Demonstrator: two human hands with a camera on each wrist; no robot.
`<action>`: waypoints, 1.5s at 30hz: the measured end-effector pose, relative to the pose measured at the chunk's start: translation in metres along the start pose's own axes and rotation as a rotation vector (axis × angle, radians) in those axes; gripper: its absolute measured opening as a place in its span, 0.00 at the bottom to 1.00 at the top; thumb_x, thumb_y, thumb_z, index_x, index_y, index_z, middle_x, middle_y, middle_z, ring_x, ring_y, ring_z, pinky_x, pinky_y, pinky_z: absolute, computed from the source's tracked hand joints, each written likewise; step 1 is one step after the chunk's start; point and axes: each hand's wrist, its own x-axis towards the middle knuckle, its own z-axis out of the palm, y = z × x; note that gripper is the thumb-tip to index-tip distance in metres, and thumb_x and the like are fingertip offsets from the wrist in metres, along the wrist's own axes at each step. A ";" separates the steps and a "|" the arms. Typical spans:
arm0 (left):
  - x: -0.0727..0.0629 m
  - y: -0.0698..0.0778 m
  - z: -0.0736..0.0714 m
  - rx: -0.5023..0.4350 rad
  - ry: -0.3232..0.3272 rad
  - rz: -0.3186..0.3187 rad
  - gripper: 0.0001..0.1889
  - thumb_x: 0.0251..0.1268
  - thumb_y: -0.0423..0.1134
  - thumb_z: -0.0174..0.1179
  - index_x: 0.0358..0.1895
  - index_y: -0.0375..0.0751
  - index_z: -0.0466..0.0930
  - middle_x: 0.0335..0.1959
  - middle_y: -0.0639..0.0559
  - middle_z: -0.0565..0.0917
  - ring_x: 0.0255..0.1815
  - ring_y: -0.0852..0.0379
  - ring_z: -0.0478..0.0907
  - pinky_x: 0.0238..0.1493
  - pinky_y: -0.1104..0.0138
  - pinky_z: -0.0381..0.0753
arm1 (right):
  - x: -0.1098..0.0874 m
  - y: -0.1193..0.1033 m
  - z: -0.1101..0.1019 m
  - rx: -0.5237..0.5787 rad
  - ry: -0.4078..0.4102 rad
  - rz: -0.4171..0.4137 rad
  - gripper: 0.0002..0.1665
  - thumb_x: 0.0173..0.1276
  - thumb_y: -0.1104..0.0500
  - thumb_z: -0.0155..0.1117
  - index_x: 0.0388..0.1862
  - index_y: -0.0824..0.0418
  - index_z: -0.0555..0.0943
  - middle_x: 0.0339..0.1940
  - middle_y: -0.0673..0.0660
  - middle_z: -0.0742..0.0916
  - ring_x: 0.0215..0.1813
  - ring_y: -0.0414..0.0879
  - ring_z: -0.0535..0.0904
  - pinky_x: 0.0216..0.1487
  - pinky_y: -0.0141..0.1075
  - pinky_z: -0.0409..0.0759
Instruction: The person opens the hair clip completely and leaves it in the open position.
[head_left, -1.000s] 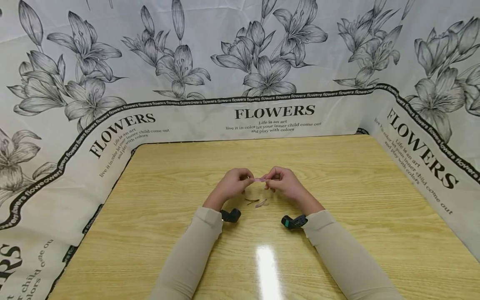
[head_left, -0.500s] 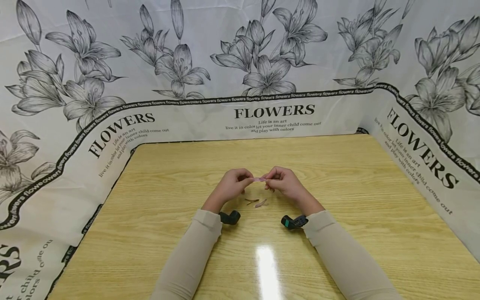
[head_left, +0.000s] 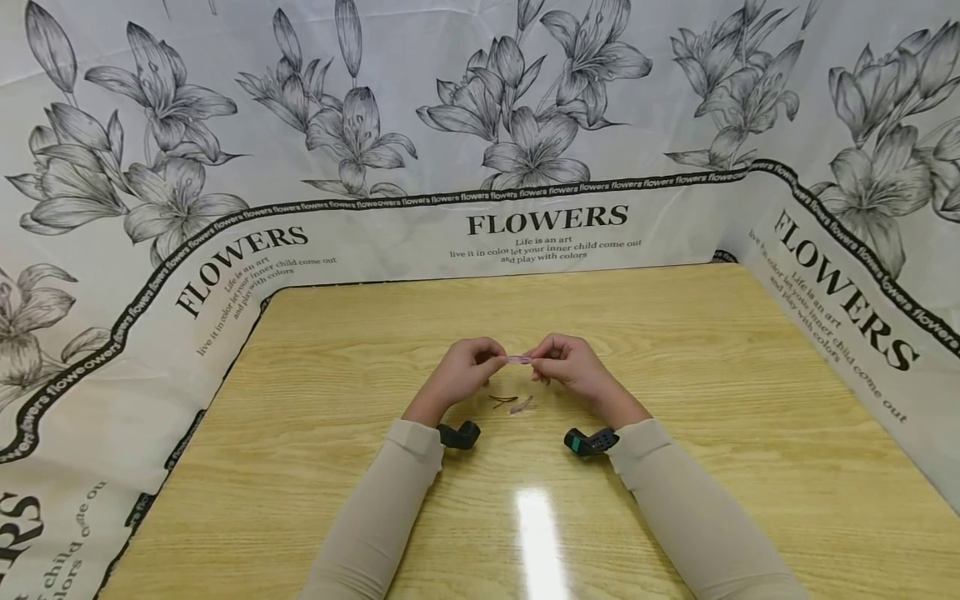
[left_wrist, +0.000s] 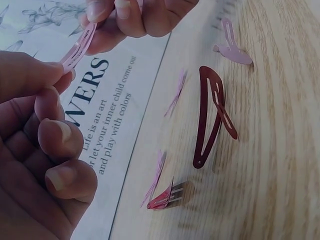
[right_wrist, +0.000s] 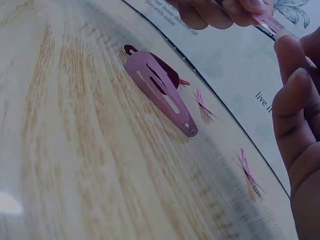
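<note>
I'm seeing the left hand (head_left: 462, 371) pinching one end of a pink clip (head_left: 519, 360) above the desk (head_left: 645, 317); my frame has tilted slightly since a second ago, while the grip is staying put. Nearer me, a brown clip (left_wrist: 202, 117), then a mauve clip (left_wrist: 233, 52), are lying unmoved. The right hand (head_left: 574, 368) is pinching the other end. Behind, cloth (head_left: 405, 237) is reading "FLOWERS" and "Life is an art".

Desk (head_left: 712, 350): wood-grain top, bright glare patch at the near side. Lying directly on it: dark red clip (left_wrist: 202, 110), arm sprung out; pink clip (left_wrist: 235, 55) near its right. Toward the far edge: two thin pink pieces (left_wrist: 175, 93), detail indistinct, and a small red clip (left_wrist: 161, 201).
</note>
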 end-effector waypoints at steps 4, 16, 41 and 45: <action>0.000 0.000 0.000 -0.003 -0.007 0.004 0.10 0.73 0.45 0.54 0.43 0.45 0.82 0.34 0.37 0.83 0.24 0.47 0.76 0.25 0.64 0.76 | 0.000 0.001 -0.001 0.004 0.001 0.003 0.04 0.68 0.66 0.61 0.38 0.68 0.78 0.35 0.56 0.87 0.28 0.42 0.81 0.29 0.32 0.80; 0.000 -0.002 -0.001 -0.031 -0.012 0.006 0.11 0.72 0.46 0.54 0.42 0.44 0.82 0.35 0.36 0.83 0.23 0.52 0.74 0.26 0.65 0.76 | 0.000 0.001 -0.002 0.043 -0.006 0.017 0.04 0.67 0.66 0.63 0.37 0.67 0.80 0.34 0.61 0.87 0.27 0.41 0.82 0.29 0.31 0.80; -0.001 -0.004 0.000 -0.184 -0.018 0.043 0.10 0.72 0.43 0.54 0.41 0.41 0.81 0.23 0.51 0.73 0.19 0.57 0.64 0.22 0.66 0.69 | -0.004 -0.012 0.004 0.274 -0.107 -0.074 0.12 0.65 0.75 0.56 0.33 0.61 0.81 0.29 0.50 0.88 0.29 0.38 0.85 0.34 0.31 0.83; -0.001 -0.003 0.001 -0.199 -0.020 0.044 0.09 0.72 0.43 0.54 0.41 0.43 0.81 0.20 0.52 0.72 0.18 0.56 0.64 0.23 0.66 0.69 | -0.004 -0.011 0.005 0.290 -0.108 -0.077 0.13 0.65 0.76 0.55 0.32 0.61 0.81 0.29 0.51 0.88 0.29 0.39 0.85 0.34 0.31 0.83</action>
